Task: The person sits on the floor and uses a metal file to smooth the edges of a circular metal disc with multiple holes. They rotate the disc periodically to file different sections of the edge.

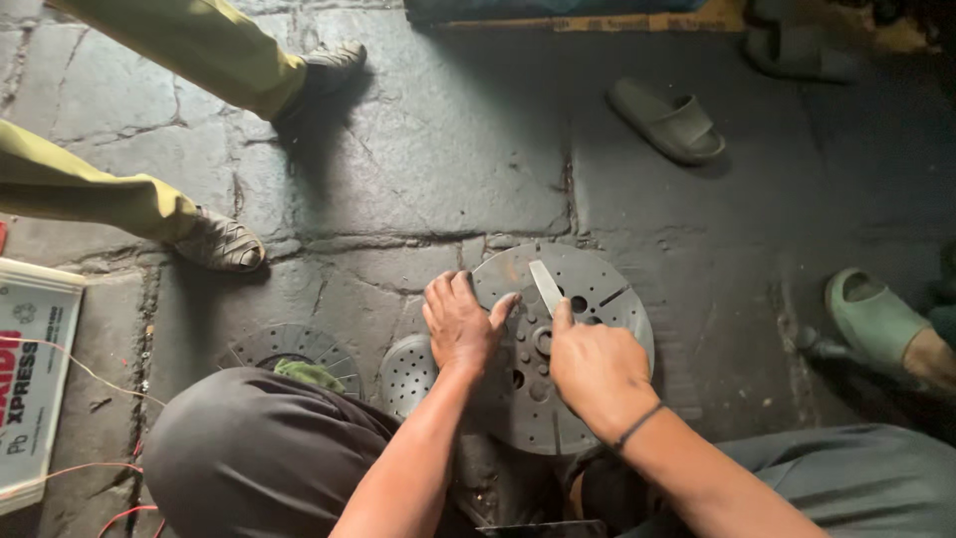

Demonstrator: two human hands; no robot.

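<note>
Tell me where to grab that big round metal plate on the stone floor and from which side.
Grip the metal plate at its bare far-right rim, coming from the right. It lies flat on the stone floor, so fingers must hook under the edge. The left hand presses its left part, the right hand works a flat blade near the centre.

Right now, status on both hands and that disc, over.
Left hand flat on round metal disc. Right hand pressing thin metal blade onto its face. Smaller perforated disc close at left.

Dim, sharp view; corners darken, right side lies in deep shadow
</note>
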